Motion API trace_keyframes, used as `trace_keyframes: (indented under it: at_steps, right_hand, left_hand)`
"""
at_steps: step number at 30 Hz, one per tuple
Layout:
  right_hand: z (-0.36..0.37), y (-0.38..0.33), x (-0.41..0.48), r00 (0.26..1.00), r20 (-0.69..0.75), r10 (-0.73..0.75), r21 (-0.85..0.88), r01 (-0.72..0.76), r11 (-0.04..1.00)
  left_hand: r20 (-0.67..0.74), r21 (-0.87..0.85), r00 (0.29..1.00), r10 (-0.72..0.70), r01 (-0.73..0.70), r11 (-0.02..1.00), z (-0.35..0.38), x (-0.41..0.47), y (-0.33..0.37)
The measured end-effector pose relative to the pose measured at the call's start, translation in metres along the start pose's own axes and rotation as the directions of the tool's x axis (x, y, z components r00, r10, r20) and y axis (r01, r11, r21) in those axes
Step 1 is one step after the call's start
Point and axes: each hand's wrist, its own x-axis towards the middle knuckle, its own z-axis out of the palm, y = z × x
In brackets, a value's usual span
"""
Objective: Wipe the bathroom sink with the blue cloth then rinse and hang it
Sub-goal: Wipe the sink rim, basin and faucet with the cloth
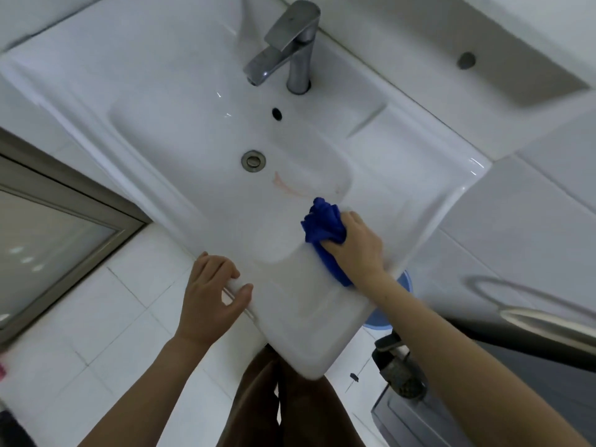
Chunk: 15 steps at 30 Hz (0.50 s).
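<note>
The white bathroom sink (161, 101) fills the middle of the view, with a chrome tap (290, 43) at its back and a metal drain (253, 160) in the basin. A faint pinkish smear (287, 188) lies just in front of the drain. My right hand (354, 243) presses the bunched blue cloth (324, 225) onto the sink's front right rim. My left hand (213, 295) rests on the front edge of the sink, fingers curled over the lip, holding nothing else.
A blue bucket (380, 317) stands on the floor under the sink's right corner. A metal rail (532, 317) and a grey cabinet (451, 424) are at the right. A framed glass panel (48, 240) is at the left. White tiles cover the floor.
</note>
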Motion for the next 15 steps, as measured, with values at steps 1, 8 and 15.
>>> trace_keyframes:
  at_steps: [1, 8, 15]
  right_hand:
    - [-0.005, 0.007, 0.016, 1.0, -0.012, 0.024, 0.016, -0.024, 1.0]
    - [-0.031, 0.027, 0.064, 0.943, -0.175, 0.284, 0.141, -0.261, 0.955]
    - [-0.005, 0.011, 0.019, 0.988, 0.096, -0.125, -0.024, 0.127, 0.992]
  left_hand:
    - [-0.006, 0.008, 1.0, -0.004, 0.004, 1.0, 0.001, 0.0, -0.001]
    - [-0.018, 0.029, 0.999, -0.028, 0.029, 0.999, 0.005, 0.0, -0.001]
    - [-0.013, 0.033, 0.998, -0.06, 0.06, 0.998, 0.003, 0.002, 0.005]
